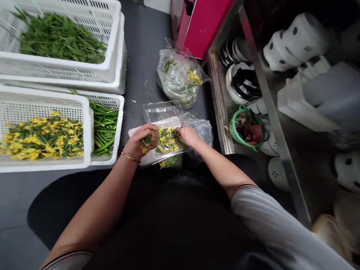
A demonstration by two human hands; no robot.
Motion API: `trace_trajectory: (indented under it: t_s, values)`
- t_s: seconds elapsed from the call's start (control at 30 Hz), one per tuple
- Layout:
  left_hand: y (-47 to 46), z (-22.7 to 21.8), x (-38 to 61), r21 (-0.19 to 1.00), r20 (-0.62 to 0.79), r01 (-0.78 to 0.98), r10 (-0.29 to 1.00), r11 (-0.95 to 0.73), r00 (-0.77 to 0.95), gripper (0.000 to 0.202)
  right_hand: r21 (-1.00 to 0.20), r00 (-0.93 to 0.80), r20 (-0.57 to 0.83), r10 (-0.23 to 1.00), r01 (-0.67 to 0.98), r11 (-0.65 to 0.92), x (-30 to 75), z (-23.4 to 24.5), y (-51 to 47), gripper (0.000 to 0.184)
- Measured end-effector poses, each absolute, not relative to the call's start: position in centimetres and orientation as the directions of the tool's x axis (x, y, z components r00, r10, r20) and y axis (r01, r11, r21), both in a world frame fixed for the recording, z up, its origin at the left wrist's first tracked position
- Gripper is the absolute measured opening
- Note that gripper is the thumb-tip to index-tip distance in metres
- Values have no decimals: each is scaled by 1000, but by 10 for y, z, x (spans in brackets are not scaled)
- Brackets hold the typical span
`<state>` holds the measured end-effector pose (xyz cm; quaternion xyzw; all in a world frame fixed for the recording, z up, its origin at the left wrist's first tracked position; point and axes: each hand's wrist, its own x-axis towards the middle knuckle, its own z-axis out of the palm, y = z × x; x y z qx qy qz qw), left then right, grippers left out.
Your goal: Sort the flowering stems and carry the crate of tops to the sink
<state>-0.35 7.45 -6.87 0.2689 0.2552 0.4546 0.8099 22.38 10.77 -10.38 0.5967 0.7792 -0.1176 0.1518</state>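
Note:
My left hand (142,141) is closed around several baby cucumbers (145,144) with yellow flowers, at the left end of a clear plastic box (173,152). More baby cucumbers in flower (167,140) lie in that box. My right hand (186,135) is over the box's right end, its fingers pinched together; what they hold is hidden. The box rests on a white support (134,132), with its clear lid (158,112) raised at the far side. Below the box's near edge, a bundle with yellow flowers (171,162) shows in part.
To the left stand white baskets of flowering baby cucumbers (86,115), green chillies (116,153) and leafy greens (113,62). A plastic bag (178,85) of greens lies ahead. At right, a metal shelf (274,119) holds a green basket (232,128) and white containers (297,98).

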Motion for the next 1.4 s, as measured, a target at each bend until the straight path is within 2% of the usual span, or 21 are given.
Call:
trace_trajectory:
  t_s: [0.1,0.2,0.33,0.43,0.53,0.63,0.7,0.8,0.87,0.97,1.07,1.17,1.27,1.33,1.4]
  values:
    - [75,-73,-1,685,-181,-576,870,446,458,26,36,-256,-457,852,952,305,213,-120,115,32]
    - [78,-80,2,727,-253,-491,852,480,458,24,27,-276,-471,838,945,327,216,-122,118,29]
    - [79,-86,9,868,-380,-220,881,445,283,19,14,-292,-412,863,945,326,224,-96,110,29]
    - [77,-86,19,963,-268,6,949,271,167,15,-44,-370,-327,869,925,377,217,-64,97,28]
    - [75,-83,25,983,-176,81,962,163,209,11,-181,-485,-215,847,872,454,206,-40,91,27]
    - [75,-81,21,953,-279,-47,924,301,261,13,-361,-504,-136,853,827,431,203,-43,99,27]
    - [76,-78,12,867,-336,-258,882,426,330,14,-382,-421,-189,887,864,329,203,-61,108,26]
    - [79,-73,0,729,-228,-518,872,448,432,14,-204,-279,-400,873,956,212,197,-100,113,21]
    - [79,-70,-5,694,-149,-584,877,422,457,13,-93,-273,-460,845,961,260,189,-122,109,27]
    - [79,-67,-6,687,-121,-576,852,442,510,13,-39,-375,-454,808,915,403,182,-139,98,36]
    - [78,-68,-6,723,-144,-521,837,453,528,16,-45,-431,-481,763,882,470,189,-135,94,32]
    - [78,-71,-6,751,-147,-501,848,431,509,30,-78,-402,-443,801,908,413,210,-123,101,26]
    - [79,-74,-6,763,-202,-467,852,446,483,25,-169,-332,-433,838,943,286,228,-110,107,25]
    - [79,-77,-4,767,-270,-440,857,467,439,25,-163,-259,-399,880,964,210,229,-105,107,29]
    - [80,-79,-2,765,-323,-429,862,480,390,23,-136,-255,-337,907,966,221,219,-105,102,30]
